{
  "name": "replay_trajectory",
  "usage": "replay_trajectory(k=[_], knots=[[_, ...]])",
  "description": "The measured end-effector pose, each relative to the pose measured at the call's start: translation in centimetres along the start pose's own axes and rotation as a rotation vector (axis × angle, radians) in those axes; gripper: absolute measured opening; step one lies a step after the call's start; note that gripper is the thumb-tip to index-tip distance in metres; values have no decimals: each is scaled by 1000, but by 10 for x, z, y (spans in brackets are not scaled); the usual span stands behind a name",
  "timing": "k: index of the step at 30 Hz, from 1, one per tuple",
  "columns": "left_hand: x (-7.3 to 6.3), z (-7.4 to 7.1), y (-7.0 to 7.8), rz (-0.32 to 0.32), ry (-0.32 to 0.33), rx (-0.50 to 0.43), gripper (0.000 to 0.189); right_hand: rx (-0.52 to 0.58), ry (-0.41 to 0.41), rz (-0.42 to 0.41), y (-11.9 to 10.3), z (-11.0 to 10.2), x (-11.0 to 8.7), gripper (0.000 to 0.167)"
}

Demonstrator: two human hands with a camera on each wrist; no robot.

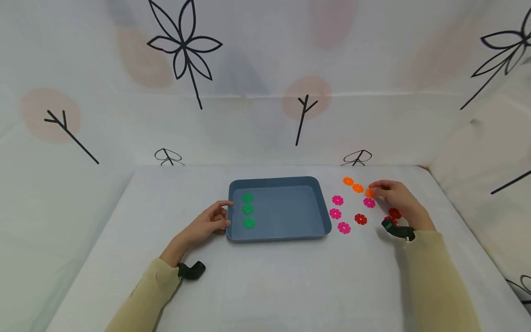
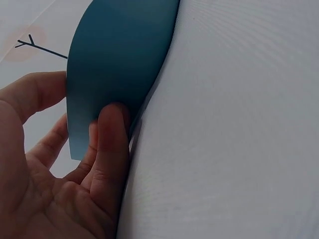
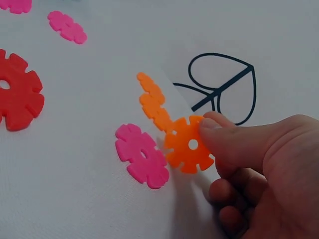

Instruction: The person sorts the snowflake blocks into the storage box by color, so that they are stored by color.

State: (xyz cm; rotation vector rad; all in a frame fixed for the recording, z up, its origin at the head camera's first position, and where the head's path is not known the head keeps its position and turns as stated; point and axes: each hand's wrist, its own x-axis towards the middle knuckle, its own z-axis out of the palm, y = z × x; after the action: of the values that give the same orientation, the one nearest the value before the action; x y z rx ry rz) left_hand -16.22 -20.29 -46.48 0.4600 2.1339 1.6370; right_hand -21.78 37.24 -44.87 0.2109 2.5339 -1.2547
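With the index finger at its rim and the thumb against its outer wall, my left hand [image 1: 209, 220] holds the left end of a blue-grey tray [image 1: 286, 237]. Three green notched discs [image 1: 248, 209] lie in a column along the tray's left side. My right hand [image 1: 399, 199] pinches an orange notched disc [image 3: 182, 155], flower-shaped with a central hole, between thumb and fingers. It is tilted up on edge over the table. Two more orange discs [image 1: 358, 188] lie to its left. Right beside the held disc lies a pink disc [image 3: 143, 154].
Between tray and right arm lie several pink discs [image 1: 344, 228] and red discs [image 1: 360, 219], some red ones partly hidden under the right wrist. A white cloth covers the table [image 1: 274, 286]. Behind it hangs a patterned curtain [image 1: 249, 129], with fabric sides left and right.
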Motion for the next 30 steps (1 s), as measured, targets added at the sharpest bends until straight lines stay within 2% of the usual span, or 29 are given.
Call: replay_trajectory(k=[6,14,23,30], knots=[[0,0,-3,8,-3,1,54,44,-10,-38,2,-3,-3,55],[0,-3,-3,11,2,12,54,127,13,-37,3,0,-1,54],[0,-1,-3,-6,-3,-5,54,-1,68,-26,-2,3,1,53],[1,-1,-4,-14,-5,-1,54,32,146,-52,-12,0,-3,53]])
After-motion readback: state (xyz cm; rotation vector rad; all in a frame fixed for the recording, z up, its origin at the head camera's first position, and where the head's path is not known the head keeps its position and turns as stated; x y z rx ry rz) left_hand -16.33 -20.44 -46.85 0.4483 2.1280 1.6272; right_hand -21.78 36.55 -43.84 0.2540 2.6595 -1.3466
